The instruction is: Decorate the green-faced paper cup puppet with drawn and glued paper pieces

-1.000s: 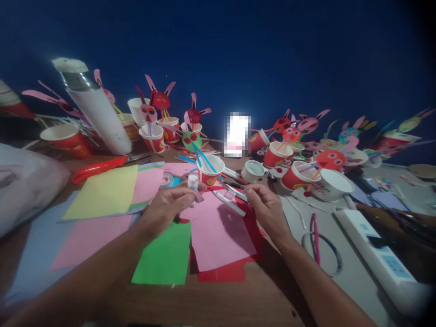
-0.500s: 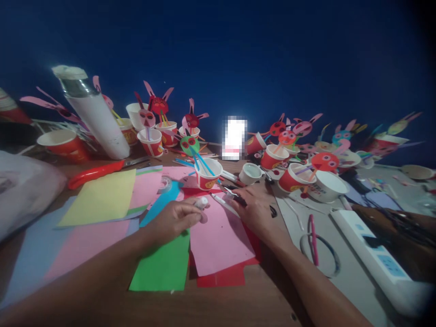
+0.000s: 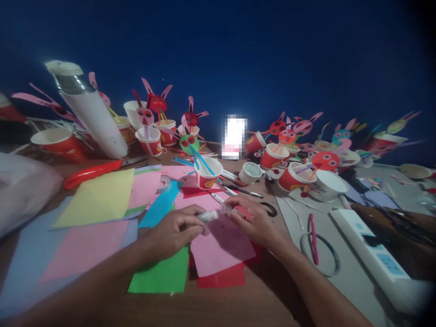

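Note:
My left hand [image 3: 182, 229] is closed on a small white tube [image 3: 208, 216] that looks like a glue stick, and a small pink paper piece [image 3: 206, 228] shows below its fingertips. My right hand [image 3: 254, 220] is closed on a small red piece [image 3: 242, 211], its fingertips by the tube's far end. Blur there hides whether the two parts join. Beneath both hands lies a pink paper sheet [image 3: 221, 254], over red paper [image 3: 221, 279] and beside a green sheet [image 3: 158, 274]. Just beyond stands a paper cup [image 3: 206, 180] with blue straws and a green mask-like paper face [image 3: 189, 144].
At the left are a red-handled knife [image 3: 91, 175], yellow paper [image 3: 98, 195] and a leaning thermos [image 3: 91, 120]. Behind lie a black pen [image 3: 245, 190] and a small white cup [image 3: 251, 173]. To the right are a power strip [image 3: 369, 245] and several cups with paper rabbits.
My right hand has left the black pen and come towards my left hand, with a red piece now in its fingers. The white tube has turned sideways, showing its length.

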`<state>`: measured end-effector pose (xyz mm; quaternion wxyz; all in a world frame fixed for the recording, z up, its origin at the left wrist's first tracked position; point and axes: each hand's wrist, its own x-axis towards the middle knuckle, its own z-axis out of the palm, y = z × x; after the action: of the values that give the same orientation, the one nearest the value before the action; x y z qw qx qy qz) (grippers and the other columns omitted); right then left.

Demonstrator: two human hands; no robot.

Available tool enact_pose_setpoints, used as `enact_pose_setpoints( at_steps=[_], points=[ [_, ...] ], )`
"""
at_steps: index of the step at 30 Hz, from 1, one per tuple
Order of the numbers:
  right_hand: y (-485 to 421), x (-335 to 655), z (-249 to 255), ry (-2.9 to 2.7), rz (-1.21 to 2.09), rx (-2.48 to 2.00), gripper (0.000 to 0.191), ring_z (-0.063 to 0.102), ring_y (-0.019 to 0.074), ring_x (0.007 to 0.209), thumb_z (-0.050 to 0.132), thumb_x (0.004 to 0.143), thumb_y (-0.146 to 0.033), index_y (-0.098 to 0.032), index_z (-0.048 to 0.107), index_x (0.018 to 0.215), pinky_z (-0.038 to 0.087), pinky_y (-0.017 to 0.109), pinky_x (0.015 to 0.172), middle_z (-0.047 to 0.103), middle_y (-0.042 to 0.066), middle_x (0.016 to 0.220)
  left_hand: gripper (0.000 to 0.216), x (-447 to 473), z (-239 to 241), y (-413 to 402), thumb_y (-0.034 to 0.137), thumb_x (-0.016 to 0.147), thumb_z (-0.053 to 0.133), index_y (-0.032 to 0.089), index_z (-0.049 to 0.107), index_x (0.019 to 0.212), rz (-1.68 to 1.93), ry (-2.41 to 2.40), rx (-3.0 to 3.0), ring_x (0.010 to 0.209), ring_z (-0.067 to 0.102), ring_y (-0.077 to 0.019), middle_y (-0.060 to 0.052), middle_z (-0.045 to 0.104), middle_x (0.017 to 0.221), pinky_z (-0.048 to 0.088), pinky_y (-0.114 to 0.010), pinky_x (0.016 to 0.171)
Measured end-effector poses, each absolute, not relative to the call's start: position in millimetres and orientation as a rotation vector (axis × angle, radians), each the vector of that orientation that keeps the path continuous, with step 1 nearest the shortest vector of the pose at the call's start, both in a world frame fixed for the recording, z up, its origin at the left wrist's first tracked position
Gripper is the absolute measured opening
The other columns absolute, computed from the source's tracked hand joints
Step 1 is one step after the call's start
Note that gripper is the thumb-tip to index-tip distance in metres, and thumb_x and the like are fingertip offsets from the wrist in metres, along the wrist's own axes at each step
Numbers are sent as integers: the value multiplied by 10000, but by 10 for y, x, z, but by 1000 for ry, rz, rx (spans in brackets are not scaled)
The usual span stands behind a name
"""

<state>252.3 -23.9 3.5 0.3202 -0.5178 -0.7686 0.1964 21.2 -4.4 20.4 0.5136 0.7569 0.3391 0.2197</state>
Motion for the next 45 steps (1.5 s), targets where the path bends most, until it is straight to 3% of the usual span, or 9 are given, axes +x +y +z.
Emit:
enact_pose_setpoints(
  at_steps=[9,19,28,32,36,38,42,45],
  points=[
    [-314,2467,160,-2042,684,-1182,167,574,175,926,509,855,-259,-210,589,992,430,305,830,634,52,985,214,238,165,-45,238,802,510,187,710,743,500,836,1875,720,565,-135,-46,610,1011,413,-218,619],
    [-311,2413,-6,-2169,275,-1023,192,586,170,881,521,826,-159,-194,594,1001,474,306,783,650,64,942,213,232,146,-56,235,813,484,168,677,752,389,867,1841,749,548,-120,-32,584,1042,424,-215,636],
    [-350,2352,-107,-2187,369,-1062,161,572,163,854,526,842,-170,-187,594,988,456,288,750,644,57,923,229,269,64,-91,310,818,504,171,678,762,406,847,1669,647,548,-97,-44,575,1069,457,-208,567],
    [-344,2368,-61,-2171,381,-1102,154,566,157,838,526,842,-188,-178,581,986,442,278,745,641,53,911,216,266,159,-71,285,814,514,192,698,748,452,845,1746,851,593,-170,-49,601,1076,468,-257,727],
    [-319,2419,-33,-2244,318,-1231,151,571,170,831,533,822,-201,-187,585,964,419,303,754,646,50,899,198,182,233,23,287,796,536,201,712,774,645,987,1730,1087,516,-238,-64,582,1171,424,-312,865],
    [-307,2427,-56,-2339,296,-1301,152,576,182,834,535,811,-190,-198,598,949,403,324,766,653,46,879,202,132,231,68,301,786,547,182,707,756,726,1065,1688,1034,546,-230,-79,622,1086,435,-302,836],
    [-294,2405,-106,-2374,233,-1301,184,563,208,940,537,825,-223,-231,613,992,375,359,819,648,45,1008,253,101,186,79,360,789,533,156,681,802,648,1160,1533,633,577,-144,-31,634,674,437,-237,569],
    [-285,2401,-61,-2215,254,-1271,159,574,190,941,527,845,-244,-232,634,962,392,337,824,655,35,1006,261,131,154,51,364,797,520,147,664,815,613,1127,1459,515,504,-95,-1,595,606,377,-204,481]
  ],
)
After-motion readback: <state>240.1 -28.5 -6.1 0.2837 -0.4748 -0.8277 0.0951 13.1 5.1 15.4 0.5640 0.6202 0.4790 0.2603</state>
